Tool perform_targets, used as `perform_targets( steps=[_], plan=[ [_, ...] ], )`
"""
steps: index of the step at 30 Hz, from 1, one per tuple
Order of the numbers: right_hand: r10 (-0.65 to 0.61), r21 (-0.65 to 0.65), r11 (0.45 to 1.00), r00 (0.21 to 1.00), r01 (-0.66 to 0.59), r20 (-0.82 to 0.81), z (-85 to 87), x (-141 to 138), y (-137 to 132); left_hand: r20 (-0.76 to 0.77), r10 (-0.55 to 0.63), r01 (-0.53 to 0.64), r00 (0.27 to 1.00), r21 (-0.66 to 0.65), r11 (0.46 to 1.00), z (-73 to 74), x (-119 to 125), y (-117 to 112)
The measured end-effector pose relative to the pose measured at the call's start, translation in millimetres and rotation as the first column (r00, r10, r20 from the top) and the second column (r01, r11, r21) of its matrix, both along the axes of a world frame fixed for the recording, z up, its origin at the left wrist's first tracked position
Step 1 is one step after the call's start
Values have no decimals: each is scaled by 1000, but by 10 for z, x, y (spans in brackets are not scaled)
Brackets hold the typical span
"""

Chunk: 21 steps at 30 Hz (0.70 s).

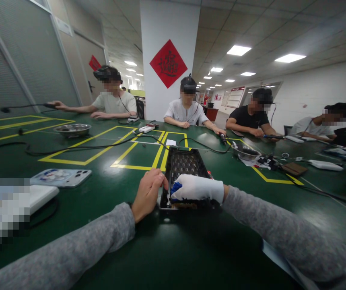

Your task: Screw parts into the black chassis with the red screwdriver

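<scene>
A black metal case point(185, 163) with a perforated grille lies on the green table point(106, 201) right in front of me. My left hand point(147, 193), bare, is curled against the case's left near edge and grips it. My right hand point(197, 188) wears a white glove and rests closed on the near end of the case, wrapped round something blue point(175, 187) that I cannot make out. Both sleeves are grey.
A phone in a clear case point(60, 177) and a white box point(42, 195) lie at my left. Metal bowls point(73, 129) point(247, 153), black cables point(79, 148), a white power strip point(147, 128) and yellow tape lines point(130, 166) sit further out. Several seated people work along the far side.
</scene>
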State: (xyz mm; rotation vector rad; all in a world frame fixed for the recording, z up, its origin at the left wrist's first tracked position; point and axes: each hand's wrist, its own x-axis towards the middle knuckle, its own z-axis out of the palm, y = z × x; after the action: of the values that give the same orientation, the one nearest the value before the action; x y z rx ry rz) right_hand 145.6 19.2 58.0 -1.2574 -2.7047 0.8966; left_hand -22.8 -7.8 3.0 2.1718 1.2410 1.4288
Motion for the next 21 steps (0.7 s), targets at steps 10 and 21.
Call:
perform_targets(
  steps=[10, 21],
  plan=[
    [48, -14, 999, 998, -48, 47, 78, -3, -7, -257, -238, 284, 936, 157, 946, -36, -116, -69],
    [126, -21, 992, 992, -126, 2, 57, -21, 54, -309, -252, 311, 917, 157, 937, -9, -105, -70]
  ],
)
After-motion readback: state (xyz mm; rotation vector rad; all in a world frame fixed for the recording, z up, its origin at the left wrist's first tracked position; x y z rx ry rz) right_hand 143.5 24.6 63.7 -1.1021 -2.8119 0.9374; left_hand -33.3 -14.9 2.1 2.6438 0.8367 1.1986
